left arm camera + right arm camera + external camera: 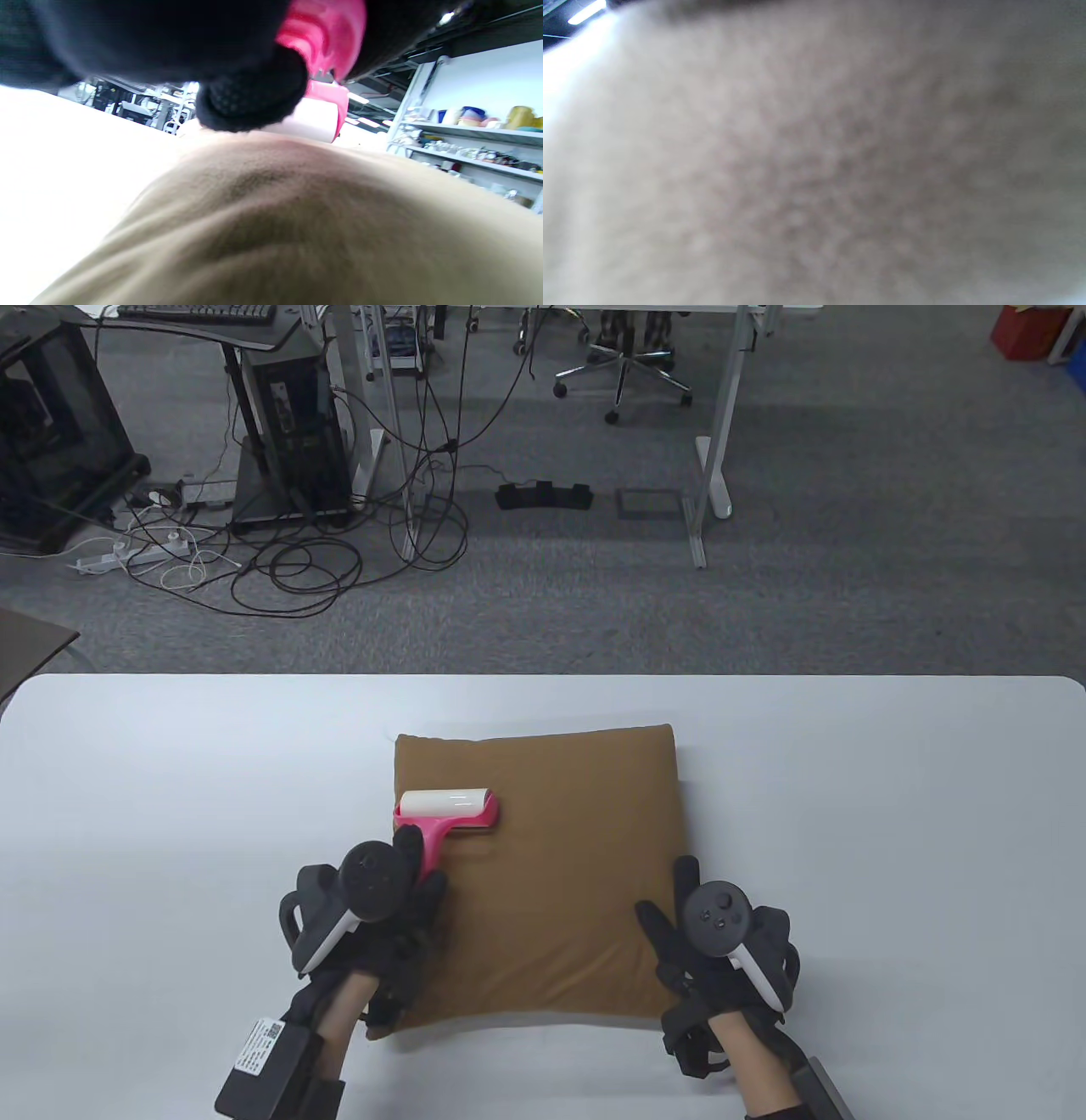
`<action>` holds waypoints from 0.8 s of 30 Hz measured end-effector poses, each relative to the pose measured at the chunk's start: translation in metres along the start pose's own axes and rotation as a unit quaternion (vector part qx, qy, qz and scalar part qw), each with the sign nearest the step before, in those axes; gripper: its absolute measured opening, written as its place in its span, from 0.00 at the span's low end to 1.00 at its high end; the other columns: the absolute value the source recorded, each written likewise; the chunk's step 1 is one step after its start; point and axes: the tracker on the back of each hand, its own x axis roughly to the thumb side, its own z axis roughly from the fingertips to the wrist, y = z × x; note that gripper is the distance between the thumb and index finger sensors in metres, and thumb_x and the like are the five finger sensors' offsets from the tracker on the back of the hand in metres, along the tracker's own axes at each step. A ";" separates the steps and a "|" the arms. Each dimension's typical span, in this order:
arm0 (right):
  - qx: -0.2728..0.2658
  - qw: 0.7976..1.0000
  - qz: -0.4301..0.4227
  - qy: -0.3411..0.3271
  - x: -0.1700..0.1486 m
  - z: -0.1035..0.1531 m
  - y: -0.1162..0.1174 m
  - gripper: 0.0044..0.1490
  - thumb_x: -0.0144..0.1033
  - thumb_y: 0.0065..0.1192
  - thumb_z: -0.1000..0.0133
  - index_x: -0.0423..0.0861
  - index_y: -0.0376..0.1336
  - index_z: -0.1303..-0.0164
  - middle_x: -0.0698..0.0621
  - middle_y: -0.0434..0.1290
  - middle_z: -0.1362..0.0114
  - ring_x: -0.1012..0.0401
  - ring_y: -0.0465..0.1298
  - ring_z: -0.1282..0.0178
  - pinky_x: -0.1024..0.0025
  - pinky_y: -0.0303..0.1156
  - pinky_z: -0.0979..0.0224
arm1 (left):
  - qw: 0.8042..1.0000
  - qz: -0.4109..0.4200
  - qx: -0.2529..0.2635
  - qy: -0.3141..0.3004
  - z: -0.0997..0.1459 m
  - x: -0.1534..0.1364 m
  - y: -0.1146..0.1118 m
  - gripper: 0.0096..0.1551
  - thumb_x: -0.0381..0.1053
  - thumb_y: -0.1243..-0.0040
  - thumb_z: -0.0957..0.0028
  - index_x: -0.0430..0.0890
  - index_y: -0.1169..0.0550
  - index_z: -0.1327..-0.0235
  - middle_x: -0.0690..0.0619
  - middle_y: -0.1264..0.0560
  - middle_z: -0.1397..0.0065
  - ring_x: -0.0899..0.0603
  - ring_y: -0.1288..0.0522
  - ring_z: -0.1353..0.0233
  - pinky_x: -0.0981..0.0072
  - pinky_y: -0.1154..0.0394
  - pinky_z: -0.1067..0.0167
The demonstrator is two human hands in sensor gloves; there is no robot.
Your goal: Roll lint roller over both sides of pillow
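Note:
A brown pillow (551, 882) lies flat in the middle of the white table (891, 814). My left hand (399, 891) grips the pink handle of a lint roller (445, 810), whose white roll rests on the pillow's left part. In the left wrist view the roller (316, 118) sits on the pillow (297, 228) just beyond my gloved fingers (250, 101). My right hand (700, 933) rests on the pillow's near right corner, fingers spread flat. The right wrist view is filled with blurred pillow fabric (814, 169).
The table's far edge (543, 676) runs across the middle of the table view. Beyond it are carpet, cables, desk legs and an office chair (624, 364). Shelves with jars (479, 123) show in the left wrist view.

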 end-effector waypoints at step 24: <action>0.024 0.997 -0.064 0.044 -0.026 0.002 -0.012 0.49 0.64 0.38 0.38 0.48 0.36 0.14 0.27 0.68 0.24 0.41 0.83 0.47 0.44 0.76 0.47 | 0.988 0.134 0.024 -0.073 0.109 -0.023 0.035 0.34 0.57 0.36 0.48 0.42 0.28 0.32 0.46 0.09 0.78 0.50 0.17 0.91 0.49 0.16 0.76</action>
